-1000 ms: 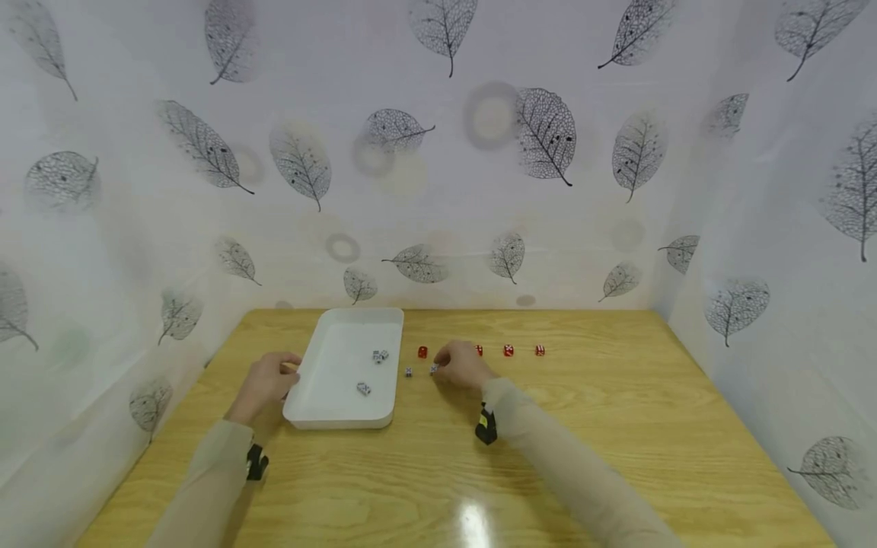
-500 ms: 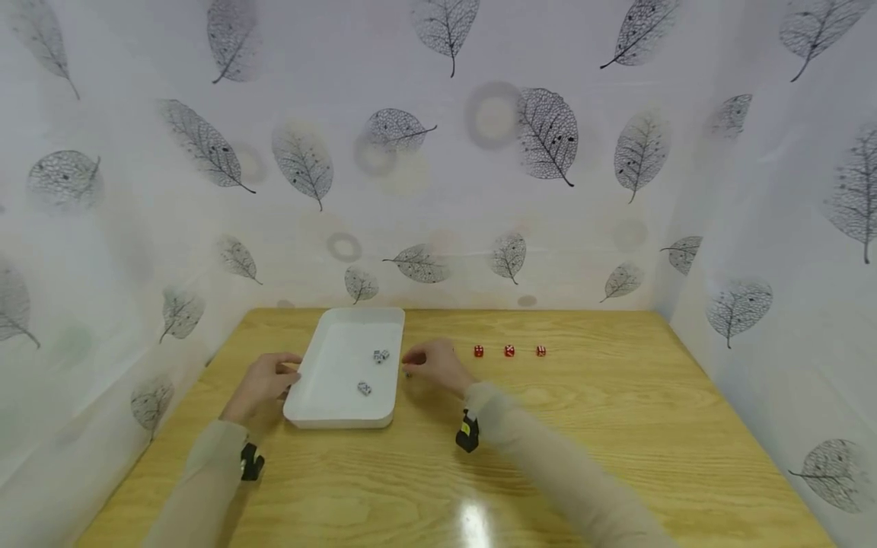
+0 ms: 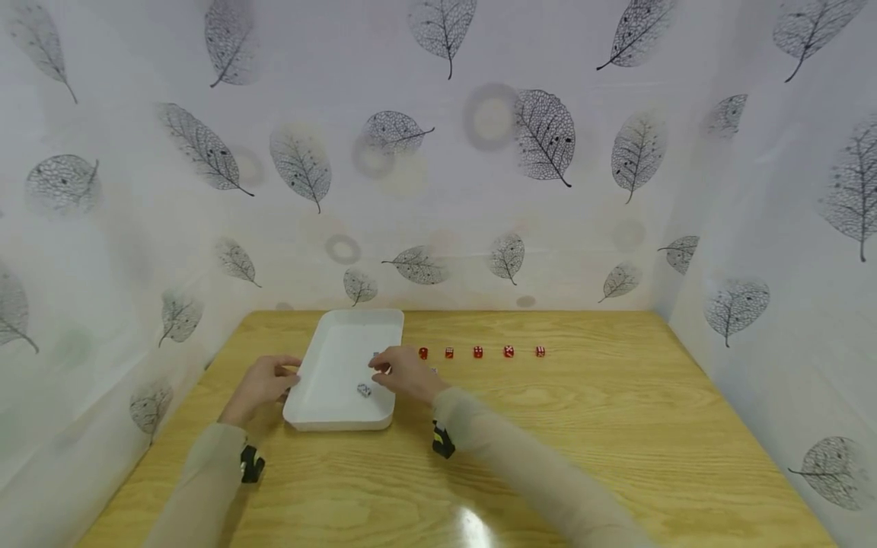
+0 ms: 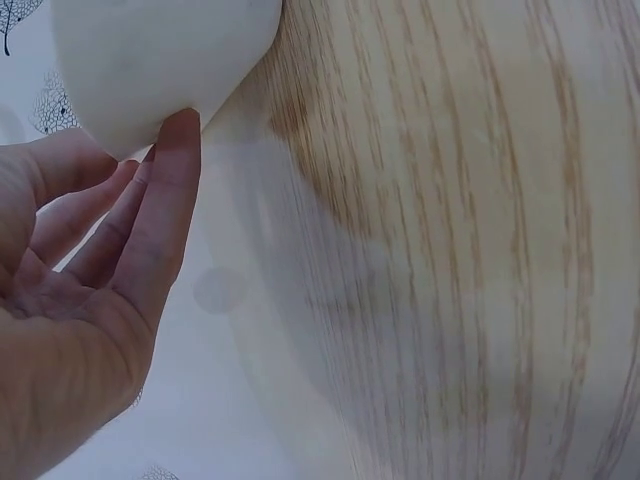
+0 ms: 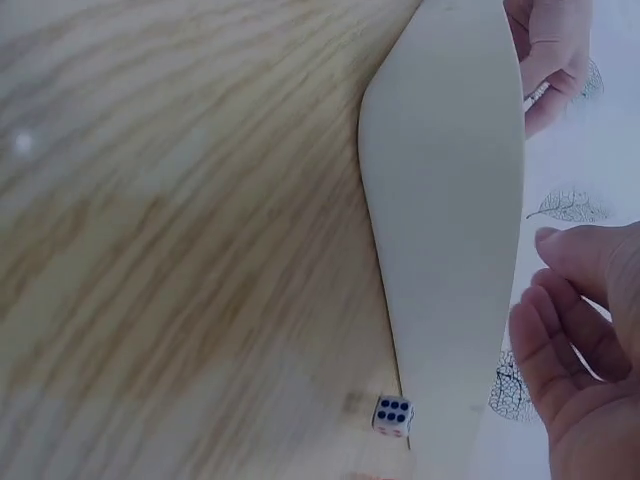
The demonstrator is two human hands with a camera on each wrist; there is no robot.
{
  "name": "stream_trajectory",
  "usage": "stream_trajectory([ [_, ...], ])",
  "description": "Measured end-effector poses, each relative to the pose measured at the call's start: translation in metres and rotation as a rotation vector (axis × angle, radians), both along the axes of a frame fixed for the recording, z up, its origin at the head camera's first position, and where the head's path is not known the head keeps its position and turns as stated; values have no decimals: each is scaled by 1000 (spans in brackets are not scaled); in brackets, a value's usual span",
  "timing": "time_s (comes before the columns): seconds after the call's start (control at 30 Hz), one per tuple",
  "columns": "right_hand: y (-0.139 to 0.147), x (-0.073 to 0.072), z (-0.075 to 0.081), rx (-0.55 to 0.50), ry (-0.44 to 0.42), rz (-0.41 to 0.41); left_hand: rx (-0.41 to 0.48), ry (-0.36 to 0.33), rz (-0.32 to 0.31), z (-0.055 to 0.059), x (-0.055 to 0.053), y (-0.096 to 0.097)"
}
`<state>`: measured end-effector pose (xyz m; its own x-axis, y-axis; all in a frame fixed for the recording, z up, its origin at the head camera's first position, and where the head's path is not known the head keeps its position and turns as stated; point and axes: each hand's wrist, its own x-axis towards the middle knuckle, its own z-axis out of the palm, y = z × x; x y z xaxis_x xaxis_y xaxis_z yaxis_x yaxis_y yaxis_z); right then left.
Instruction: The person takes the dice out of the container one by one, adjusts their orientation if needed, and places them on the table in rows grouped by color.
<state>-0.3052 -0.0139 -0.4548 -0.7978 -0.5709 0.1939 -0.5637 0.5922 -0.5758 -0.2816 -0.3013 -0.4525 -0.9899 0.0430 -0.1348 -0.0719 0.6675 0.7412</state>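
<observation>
A shallow white rectangular plastic tray sits on the wooden tabletop. The left hand touches the tray's left rim with nearly straight fingers. The right hand hovers over the tray's right edge, fingers loose, holding nothing visible. A small white die lies inside the tray; five red dice line up right of it.

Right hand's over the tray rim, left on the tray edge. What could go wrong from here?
1. The right hand hovers over the white tray near the dice inside; it might knock them about.
2. A white die lies on the table tight against the tray's outer wall, so it is easily missed or pushed.
3. The left hand only touches the rim, so the tray may slide.
</observation>
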Motion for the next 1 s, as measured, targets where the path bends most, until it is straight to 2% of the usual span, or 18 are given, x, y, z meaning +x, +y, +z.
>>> stream_trajectory([
  [0.07,-4,0,0,32,-20,1,-5,-5,3,1,0,0],
  [0.3,-18,-1,1,276,-4,7,-8,-14,4,0,0,-1],
  [0.43,-26,-1,-2,365,-17,-14,-12,-7,-2,-2,-1,0],
  [0.67,-35,3,-9,336,-93,-70,-10,-5,-12,-2,-1,0],
  [1.0,-39,7,-10,369,-35,-81,-15,4,-29,3,2,0],
])
